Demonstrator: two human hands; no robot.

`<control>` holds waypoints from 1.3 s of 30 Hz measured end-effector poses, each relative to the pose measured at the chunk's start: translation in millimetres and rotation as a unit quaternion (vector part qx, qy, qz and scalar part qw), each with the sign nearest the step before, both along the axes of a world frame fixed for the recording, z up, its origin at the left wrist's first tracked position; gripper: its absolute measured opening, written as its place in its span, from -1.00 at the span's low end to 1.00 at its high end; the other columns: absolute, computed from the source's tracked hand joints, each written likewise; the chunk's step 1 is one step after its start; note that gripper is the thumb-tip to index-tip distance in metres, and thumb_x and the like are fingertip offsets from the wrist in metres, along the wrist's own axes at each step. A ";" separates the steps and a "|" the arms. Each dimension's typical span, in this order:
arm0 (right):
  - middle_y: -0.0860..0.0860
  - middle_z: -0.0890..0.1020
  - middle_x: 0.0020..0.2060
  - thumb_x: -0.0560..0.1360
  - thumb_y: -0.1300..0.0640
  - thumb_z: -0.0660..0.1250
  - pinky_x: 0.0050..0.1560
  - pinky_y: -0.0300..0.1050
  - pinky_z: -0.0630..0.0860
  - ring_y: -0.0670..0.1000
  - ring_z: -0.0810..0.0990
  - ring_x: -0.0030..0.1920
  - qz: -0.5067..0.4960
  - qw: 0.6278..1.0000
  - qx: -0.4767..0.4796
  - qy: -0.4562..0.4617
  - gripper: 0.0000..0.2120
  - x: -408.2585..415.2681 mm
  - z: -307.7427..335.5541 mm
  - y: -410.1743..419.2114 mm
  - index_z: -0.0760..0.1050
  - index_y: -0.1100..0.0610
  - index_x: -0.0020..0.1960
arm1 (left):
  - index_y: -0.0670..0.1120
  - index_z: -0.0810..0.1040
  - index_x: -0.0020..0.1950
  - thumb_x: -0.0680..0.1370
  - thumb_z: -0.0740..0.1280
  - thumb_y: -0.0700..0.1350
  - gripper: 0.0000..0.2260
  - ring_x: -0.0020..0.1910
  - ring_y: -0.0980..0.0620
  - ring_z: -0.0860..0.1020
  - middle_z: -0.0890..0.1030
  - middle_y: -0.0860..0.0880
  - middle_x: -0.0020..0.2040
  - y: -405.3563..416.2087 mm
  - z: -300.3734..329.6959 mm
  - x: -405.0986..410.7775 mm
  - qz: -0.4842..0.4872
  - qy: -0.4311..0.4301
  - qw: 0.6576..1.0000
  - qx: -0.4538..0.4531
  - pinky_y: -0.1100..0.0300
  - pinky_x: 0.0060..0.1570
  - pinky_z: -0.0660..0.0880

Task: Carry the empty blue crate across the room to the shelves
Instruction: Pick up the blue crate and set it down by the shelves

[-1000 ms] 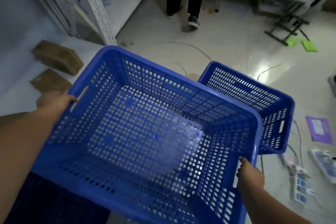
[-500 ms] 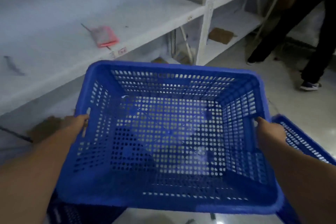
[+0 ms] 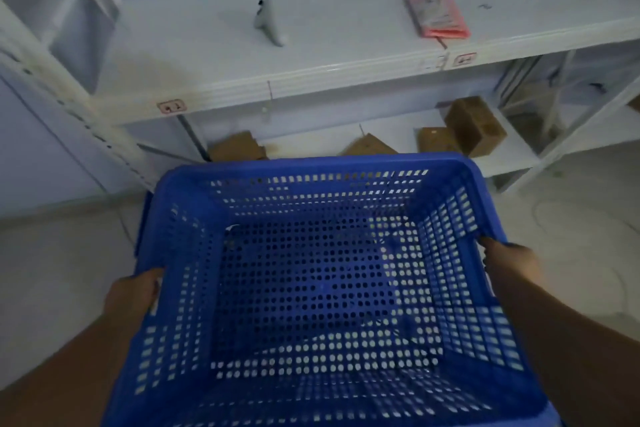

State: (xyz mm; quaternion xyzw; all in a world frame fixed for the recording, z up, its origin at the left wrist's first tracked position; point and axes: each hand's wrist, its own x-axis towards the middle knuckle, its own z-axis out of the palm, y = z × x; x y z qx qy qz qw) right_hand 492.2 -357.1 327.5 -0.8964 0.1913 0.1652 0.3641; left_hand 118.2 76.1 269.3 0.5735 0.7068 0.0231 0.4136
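Observation:
The blue perforated crate (image 3: 322, 288) fills the lower middle of the head view and has nothing inside. My left hand (image 3: 133, 295) grips its left side wall, and my right hand (image 3: 509, 262) grips the right rim. The crate is held in the air, level, with its far edge close to the white metal shelves (image 3: 311, 76) straight ahead. Through the holes in the bottom I see the pale floor.
A pink packet (image 3: 437, 13) and a grey object (image 3: 268, 22) lie on the upper shelf. Several brown cardboard boxes (image 3: 472, 125) sit on the low shelf behind the crate. A white perforated upright (image 3: 69, 107) stands at the left. Pale floor (image 3: 571, 218) lies to the right.
I have turned left to face the shelves with the crate in both hands. The second blue crate and the standing person have left the view. The shelf is now straight ahead.

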 end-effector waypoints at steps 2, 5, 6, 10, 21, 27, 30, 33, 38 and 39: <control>0.20 0.68 -0.20 0.37 -0.18 0.31 -0.21 -0.03 0.53 0.19 0.63 -0.27 0.023 1.000 -0.002 0.013 -0.54 -4.6 -12.7 27.3 0.63 0.21 -0.04 | -0.08 0.49 -0.32 0.41 0.32 0.17 -0.68 -0.31 -0.10 0.47 0.56 -0.16 -0.23 9.4 3.6 -4.4 0.009 0.006 1.000 0.008 -0.15 -0.03 0.53; 0.21 0.69 -0.18 0.35 -0.20 0.28 -0.11 0.06 0.58 0.22 0.65 -0.21 0.045 0.999 -0.013 0.011 -0.51 -3.3 -40.0 63.2 0.64 0.20 -0.02 | -0.16 0.48 -0.34 0.48 0.31 0.11 -0.64 -0.39 -0.10 0.42 0.51 -0.16 -0.34 10.1 18.1 3.0 0.043 -0.005 0.999 0.011 -0.08 -0.16 0.51; 0.20 0.69 -0.18 0.35 -0.20 0.28 -0.09 0.07 0.59 0.23 0.66 -0.21 0.048 0.999 -0.020 0.014 -0.51 -0.7 -47.9 73.1 0.64 0.19 -0.03 | -0.17 0.47 -0.35 0.50 0.31 0.08 -0.64 -0.40 -0.10 0.41 0.50 -0.15 -0.36 12.8 15.0 4.2 0.059 -0.012 0.998 0.011 0.00 -0.25 0.46; 0.20 0.69 -0.16 0.36 -0.17 0.28 -0.04 0.13 0.60 0.24 0.66 -0.18 0.056 0.998 -0.021 0.012 -0.56 11.4 -78.6 109.4 0.64 0.17 -0.01 | -0.19 0.52 -0.32 0.50 0.32 0.06 -0.65 -0.36 -0.12 0.48 0.54 -0.14 -0.34 34.2 -9.5 7.8 0.091 -0.011 0.995 0.031 0.06 -0.23 0.45; 0.12 0.66 -0.18 0.45 -0.08 0.33 0.11 0.14 0.56 0.23 0.64 -0.04 0.084 0.996 0.030 0.001 -0.60 62.0 -143.0 198.4 0.58 0.09 0.21 | -0.18 0.49 0.01 0.54 0.31 -0.03 -0.78 -0.15 -0.21 0.56 0.58 -0.17 -0.18 71.9 -84.1 10.9 0.104 -0.018 0.994 -0.020 -0.10 0.02 0.51; 0.26 0.60 0.06 0.60 0.04 0.17 -0.07 0.03 0.41 0.20 0.51 -0.09 0.162 0.984 -0.070 -0.004 -0.62 76.0 -166.1 216.3 0.42 0.17 0.35 | -0.16 0.40 0.00 0.60 0.24 -0.08 -0.85 -0.27 -0.13 0.49 0.53 -0.15 -0.22 80.9 -113.7 18.9 0.062 0.012 0.998 0.018 0.08 -0.21 0.42; 0.36 0.57 0.08 0.62 0.08 0.10 -0.05 0.10 0.41 0.29 0.52 -0.06 0.202 0.971 -0.130 -0.006 -0.66 74.6 -164.8 217.1 0.38 0.22 0.31 | -0.18 0.38 0.01 0.59 0.25 -0.11 -0.86 -0.36 -0.11 0.46 0.49 -0.15 -0.31 85.1 -115.2 19.0 0.045 0.026 0.999 0.010 0.06 -0.26 0.43; 0.39 0.55 0.09 0.62 0.12 0.09 -0.06 0.12 0.42 0.29 0.50 -0.10 0.239 0.955 -0.172 0.019 -0.69 74.8 -159.9 215.5 0.36 0.25 0.29 | -0.20 0.34 0.02 0.60 0.24 -0.17 -0.88 -0.41 -0.07 0.41 0.44 -0.16 -0.35 83.8 -115.2 15.7 0.040 0.036 0.998 -0.016 0.10 -0.37 0.37; 0.37 0.55 0.07 0.60 0.11 0.09 -0.01 0.17 0.52 0.36 0.57 -0.03 0.240 0.946 -0.211 0.053 -0.67 64.6 -160.3 198.9 0.35 0.24 0.30 | -0.23 0.34 0.02 0.60 0.24 -0.17 -0.86 -0.41 -0.08 0.43 0.47 -0.17 -0.35 82.6 -116.0 14.0 0.021 0.070 0.996 -0.056 0.09 -0.35 0.37; 0.36 0.56 0.05 0.59 0.10 0.09 0.00 0.21 0.54 0.36 0.58 -0.05 0.238 0.945 -0.216 0.060 -0.67 63.5 -162.1 199.0 0.34 0.23 0.29 | -0.24 0.34 0.02 0.59 0.25 -0.16 -0.85 -0.40 -0.09 0.44 0.48 -0.18 -0.35 83.4 -117.4 13.1 0.018 0.080 0.995 -0.060 0.08 -0.32 0.39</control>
